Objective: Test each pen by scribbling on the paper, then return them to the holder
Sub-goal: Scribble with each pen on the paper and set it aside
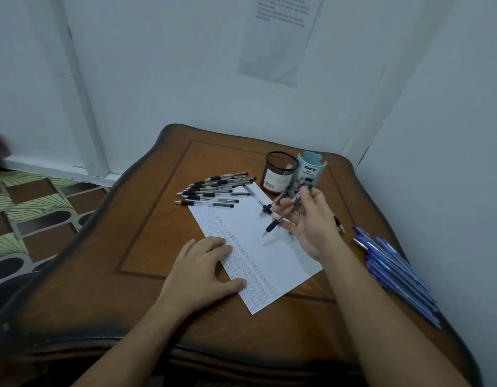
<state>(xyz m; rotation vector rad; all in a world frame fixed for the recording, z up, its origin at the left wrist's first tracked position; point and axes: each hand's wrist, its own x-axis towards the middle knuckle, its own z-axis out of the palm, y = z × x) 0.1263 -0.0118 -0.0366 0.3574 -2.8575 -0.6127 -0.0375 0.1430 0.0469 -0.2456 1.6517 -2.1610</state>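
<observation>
Head view: black pens point(273, 225) are pinched by the right hand point(311, 227) above the paper point(264, 247), which is held flat under straight fingers of the left hand point(200, 272). One pen should be singled out before scribbling, with the mesh holder point(279, 174) just beyond the fingertips.

Black pens point(211, 191) fan out left of the holder point(279, 174); blue pens point(395, 269) line the right edge of the counter point(135, 219). Bare wood lies open at near left; the wall point(186, 79) stands close behind.

dark wooden table point(147, 219) in corner | pale walls point(158, 65) | taped notice point(281, 37) | patterned floor tiles point(32, 208)
</observation>
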